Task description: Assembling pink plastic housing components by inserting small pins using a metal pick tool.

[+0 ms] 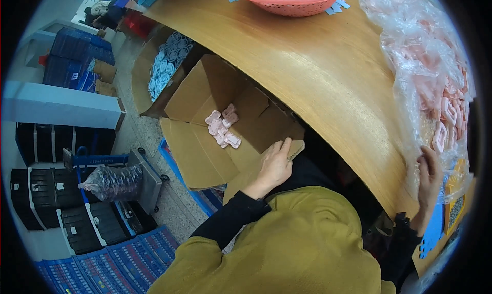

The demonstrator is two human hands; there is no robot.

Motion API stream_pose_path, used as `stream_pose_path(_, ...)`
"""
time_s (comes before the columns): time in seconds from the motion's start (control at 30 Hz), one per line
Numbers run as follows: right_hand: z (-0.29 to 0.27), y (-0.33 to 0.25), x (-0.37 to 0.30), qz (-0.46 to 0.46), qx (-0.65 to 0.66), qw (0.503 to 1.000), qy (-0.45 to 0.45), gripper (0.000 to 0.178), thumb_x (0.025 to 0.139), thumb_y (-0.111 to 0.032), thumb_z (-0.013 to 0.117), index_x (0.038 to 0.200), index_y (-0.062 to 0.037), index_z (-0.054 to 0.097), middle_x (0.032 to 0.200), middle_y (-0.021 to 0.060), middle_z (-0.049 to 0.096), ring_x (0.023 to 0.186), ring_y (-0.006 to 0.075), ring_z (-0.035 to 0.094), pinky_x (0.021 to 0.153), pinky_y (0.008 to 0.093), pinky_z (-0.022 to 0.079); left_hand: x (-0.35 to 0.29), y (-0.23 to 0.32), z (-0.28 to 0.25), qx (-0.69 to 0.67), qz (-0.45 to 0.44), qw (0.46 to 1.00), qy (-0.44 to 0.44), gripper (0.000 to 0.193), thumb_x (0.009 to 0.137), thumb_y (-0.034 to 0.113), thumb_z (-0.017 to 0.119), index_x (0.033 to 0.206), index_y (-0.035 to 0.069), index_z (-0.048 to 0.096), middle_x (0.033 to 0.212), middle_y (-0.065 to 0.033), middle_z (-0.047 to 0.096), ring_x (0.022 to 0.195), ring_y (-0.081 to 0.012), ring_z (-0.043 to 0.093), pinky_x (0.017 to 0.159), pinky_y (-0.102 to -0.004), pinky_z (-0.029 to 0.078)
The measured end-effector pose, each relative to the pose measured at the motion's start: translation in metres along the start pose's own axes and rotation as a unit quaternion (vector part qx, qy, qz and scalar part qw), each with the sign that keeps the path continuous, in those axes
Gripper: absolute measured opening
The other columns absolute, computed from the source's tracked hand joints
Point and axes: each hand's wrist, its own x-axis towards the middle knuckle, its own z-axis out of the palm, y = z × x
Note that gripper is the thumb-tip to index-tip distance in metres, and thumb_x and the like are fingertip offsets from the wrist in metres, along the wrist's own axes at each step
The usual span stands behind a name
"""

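An opened cardboard box (205,155) stands against the curved table, with several pale pink plastic pieces (224,127) lying inside. My left hand (274,166) grips the top edge of its near flap, fingers bent over the rim. At the right, my right hand (429,175) is at the lower edge of a clear plastic bag (405,53) on the table. Its fingers are loosely bent and apart, and nothing shows between them. More pink pieces (447,114) lie in the bag, close above that hand.
A red basket (297,7) of blue strips sits on the wooden table (307,63). Another carton holds light blue parts (169,61). On the left are a platform cart (148,181) with a wrapped bundle, black crates (46,186) and blue crates (118,260). Blue foam (433,230) lies by my right wrist.
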Motion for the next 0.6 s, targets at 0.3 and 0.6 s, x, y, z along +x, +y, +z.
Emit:
stream_pose_path(0.3, 0.062, -0.082, -0.002, -0.144, -0.127, 0.973, 0.128, 0.036, 0.092, -0.002, 0.051, 0.128, -0.0005, 0.055, 0.129, 0.0149, 0.054, 0.109, 0.0245, 0.058, 0.094, 0.0322, 0.044, 0.0, 0.001, -0.018, -0.079, 0.009, 0.997, 0.004, 0.044, 0.085, 0.01, 0.057, 0.126, -0.004, 0.051, 0.123, -0.0199, 0.055, 0.109, -0.0383, 0.056, 0.094, -0.0417, 0.046)
stream_pose_path(0.6, 0.074, -0.089, -0.113, -0.069, -0.071, 0.945, -0.31, 0.047, 0.082, -0.035, 0.068, 0.113, 0.0005, 0.063, 0.126, 0.0217, 0.057, 0.122, 0.0409, 0.049, 0.101, 0.0457, 0.04, 0.006, 0.018, -0.036, -0.113, 0.151, 0.968, 0.166, 0.054, 0.08, 0.021, 0.07, 0.127, 0.0, 0.053, 0.127, -0.0191, 0.053, 0.12, -0.0351, 0.049, 0.1, -0.0415, 0.041)
